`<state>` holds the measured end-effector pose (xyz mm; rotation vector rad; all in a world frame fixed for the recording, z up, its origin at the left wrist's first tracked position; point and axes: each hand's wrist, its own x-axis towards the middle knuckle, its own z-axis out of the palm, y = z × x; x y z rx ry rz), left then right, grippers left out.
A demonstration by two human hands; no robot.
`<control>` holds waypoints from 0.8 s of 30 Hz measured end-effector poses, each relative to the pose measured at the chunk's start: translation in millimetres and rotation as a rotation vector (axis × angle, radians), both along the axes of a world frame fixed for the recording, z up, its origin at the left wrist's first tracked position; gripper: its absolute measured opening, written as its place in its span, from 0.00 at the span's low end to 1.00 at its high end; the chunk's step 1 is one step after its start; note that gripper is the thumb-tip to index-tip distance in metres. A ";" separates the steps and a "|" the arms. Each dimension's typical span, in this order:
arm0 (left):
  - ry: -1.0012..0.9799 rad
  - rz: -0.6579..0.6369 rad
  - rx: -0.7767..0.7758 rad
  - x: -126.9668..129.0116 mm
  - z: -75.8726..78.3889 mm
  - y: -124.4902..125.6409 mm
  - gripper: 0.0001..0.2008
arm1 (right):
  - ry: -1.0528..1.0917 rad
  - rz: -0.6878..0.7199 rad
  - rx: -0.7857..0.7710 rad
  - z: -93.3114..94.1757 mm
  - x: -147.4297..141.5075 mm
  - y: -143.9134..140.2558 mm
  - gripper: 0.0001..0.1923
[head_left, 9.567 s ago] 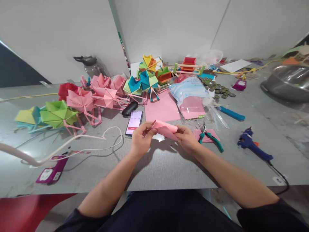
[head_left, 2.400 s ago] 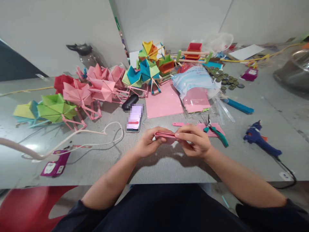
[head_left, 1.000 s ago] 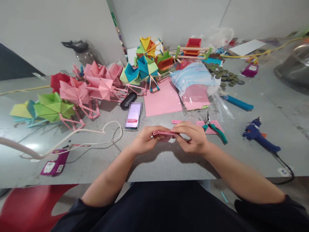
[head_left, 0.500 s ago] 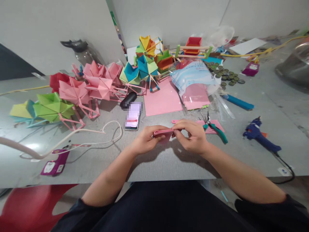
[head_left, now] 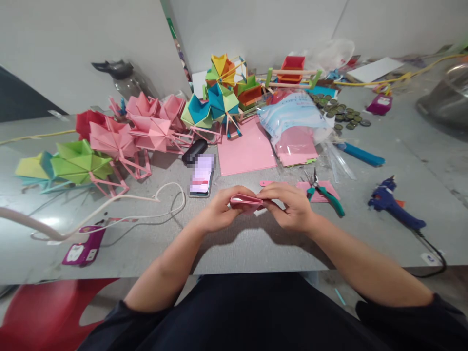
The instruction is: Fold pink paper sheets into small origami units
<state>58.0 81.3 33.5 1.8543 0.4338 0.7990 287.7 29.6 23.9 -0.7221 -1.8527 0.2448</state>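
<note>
Folded pink paper (head_left: 245, 201) — one piece, pinched shut between left hand (head_left: 219, 212) and right hand (head_left: 290, 207), one pliers (head_left: 323, 194) beside.

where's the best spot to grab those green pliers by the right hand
Grip the pliers by the green handles, coming from the near right. The handles point toward the table's near edge and lie clear, while the metal tips point away, resting on a pink paper close to the right hand.

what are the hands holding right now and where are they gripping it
Both hands hold one folded pink paper just above the table. The left hand pinches its left end, the right hand its right end.
</note>
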 end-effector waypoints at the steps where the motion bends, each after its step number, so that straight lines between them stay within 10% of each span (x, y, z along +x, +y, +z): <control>1: -0.006 0.004 -0.011 -0.2 -0.4 0.1 0.10 | 0.000 0.000 0.012 -0.2 0.1 0.2 0.15; 24: -0.069 0.087 0.164 5.5 -3.3 -2.8 0.06 | -0.013 -0.100 0.089 1.1 -4.0 -3.8 0.10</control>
